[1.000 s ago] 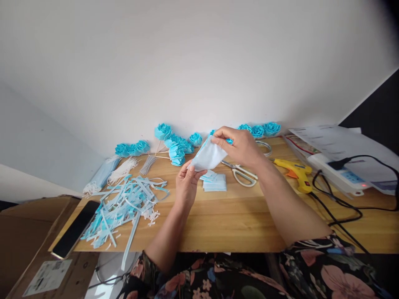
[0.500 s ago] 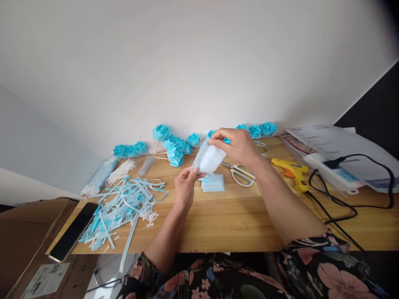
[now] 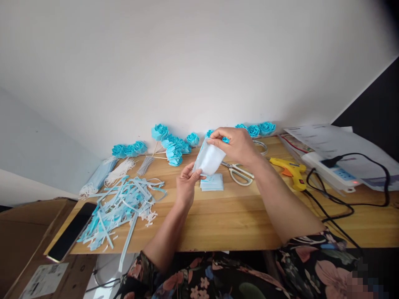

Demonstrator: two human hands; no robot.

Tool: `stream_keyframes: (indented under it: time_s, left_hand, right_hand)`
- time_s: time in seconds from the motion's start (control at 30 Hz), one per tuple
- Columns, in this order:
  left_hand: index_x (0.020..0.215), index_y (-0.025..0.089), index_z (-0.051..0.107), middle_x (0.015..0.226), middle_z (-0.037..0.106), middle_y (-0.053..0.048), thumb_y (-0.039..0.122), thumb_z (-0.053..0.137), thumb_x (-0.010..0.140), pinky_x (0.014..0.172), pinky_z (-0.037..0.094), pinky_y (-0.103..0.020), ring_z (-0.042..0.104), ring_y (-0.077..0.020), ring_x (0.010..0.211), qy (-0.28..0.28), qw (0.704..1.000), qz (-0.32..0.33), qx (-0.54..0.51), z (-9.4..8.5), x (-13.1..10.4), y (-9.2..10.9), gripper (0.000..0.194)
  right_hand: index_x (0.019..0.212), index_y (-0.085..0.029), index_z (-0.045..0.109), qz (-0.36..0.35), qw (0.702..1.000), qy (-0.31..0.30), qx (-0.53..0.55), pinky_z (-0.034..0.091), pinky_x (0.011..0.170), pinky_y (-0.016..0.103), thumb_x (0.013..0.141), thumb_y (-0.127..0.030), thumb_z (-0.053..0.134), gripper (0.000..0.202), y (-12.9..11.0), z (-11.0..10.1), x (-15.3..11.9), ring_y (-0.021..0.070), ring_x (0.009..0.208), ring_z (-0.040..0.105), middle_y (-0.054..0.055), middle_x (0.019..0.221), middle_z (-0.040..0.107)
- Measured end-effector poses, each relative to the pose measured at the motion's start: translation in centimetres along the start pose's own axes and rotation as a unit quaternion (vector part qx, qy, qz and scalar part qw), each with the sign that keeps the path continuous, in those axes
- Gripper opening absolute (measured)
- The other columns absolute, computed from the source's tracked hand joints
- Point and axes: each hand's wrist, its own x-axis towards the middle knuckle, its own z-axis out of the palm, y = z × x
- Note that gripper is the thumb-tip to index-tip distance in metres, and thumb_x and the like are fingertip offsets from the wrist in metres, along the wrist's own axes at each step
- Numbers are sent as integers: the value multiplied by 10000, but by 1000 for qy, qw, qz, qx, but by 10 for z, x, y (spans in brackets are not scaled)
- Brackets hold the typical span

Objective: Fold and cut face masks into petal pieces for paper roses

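A pale blue and white piece of face-mask fabric (image 3: 211,158) is stretched between my two hands above the table. My left hand (image 3: 187,182) pinches its lower left corner between thumb and fingers. At the upper edge, my right hand (image 3: 238,143) grips it with thumb and forefinger. Below the fabric lies a small stack of cut light-blue pieces (image 3: 212,183). White-handled scissors (image 3: 240,174) rest just right of the stack, their blades partly covered by the fabric and my right hand.
Blue fabric flowers (image 3: 173,149) line the wall. Cut strips (image 3: 121,211), a phone (image 3: 72,232) and a bundle of face masks (image 3: 99,176) occupy the left side. To the right are a yellow glue gun (image 3: 291,170), a power strip (image 3: 332,172), black cables (image 3: 330,216) and papers (image 3: 339,141).
My left hand has shifted slightly right, and its fingers have moved a little on the fabric's edge. My right hand keeps its hold, and the view has shifted slightly.
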Motion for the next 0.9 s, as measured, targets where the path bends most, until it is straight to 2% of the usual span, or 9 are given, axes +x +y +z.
stream_keyframes:
  time_s: [0.07, 0.27, 0.37, 0.5, 0.67, 0.9]
  left_hand:
    - [934, 175, 717, 896, 755, -28, 405, 890, 542, 631, 533, -272, 656, -122, 610, -3, 1000, -2, 17, 1, -1, 1, 486]
    - [709, 156, 675, 655, 698, 10, 418, 876, 550, 586, 482, -247, 623, -114, 536, -12, 998, 4, 69, 2, -3, 2, 367]
    - [681, 158, 656, 607, 673, 17, 411, 853, 590, 563, 450, -232, 604, -105, 514, -13, 996, 15, 87, 1, -3, 1, 333]
    - [688, 157, 640, 630, 693, -8, 432, 815, 644, 584, 463, -245, 603, -110, 523, -33, 993, 13, 115, 0, -3, 1, 329]
    - [650, 170, 552, 620, 695, -16, 488, 809, 649, 543, 456, -248, 570, -107, 500, -93, 988, 1, 120, 3, -7, 1, 409]
    - [647, 174, 543, 662, 679, -29, 499, 790, 698, 595, 449, -248, 610, -131, 620, -144, 976, 41, 156, 3, -12, -4, 411]
  right_hand:
    - [812, -202, 713, -4, 1000, 0, -5, 391, 655, 279, 860, -314, 633, 145, 1, 0, 0, 150, 691, 597, 18, 776, 718]
    - [822, -207, 715, -8, 1000, -5, -4, 391, 661, 279, 861, -328, 639, 148, 2, 2, 0, 151, 703, 600, 16, 782, 714]
    - [813, -205, 709, -11, 1000, -9, -4, 385, 648, 272, 862, -330, 637, 153, 1, 1, -1, 145, 691, 595, 12, 771, 711]
    - [825, -202, 702, -5, 1000, -16, -9, 368, 617, 266, 872, -335, 612, 167, 0, 1, -2, 137, 659, 578, 5, 762, 709]
    - [842, -206, 698, -1, 1000, -18, -22, 351, 593, 264, 886, -329, 589, 170, -1, 0, -3, 126, 628, 560, -1, 751, 704]
    - [829, -210, 683, -3, 999, -33, -37, 340, 597, 265, 908, -322, 580, 171, -7, -2, -4, 119, 627, 561, -10, 740, 698]
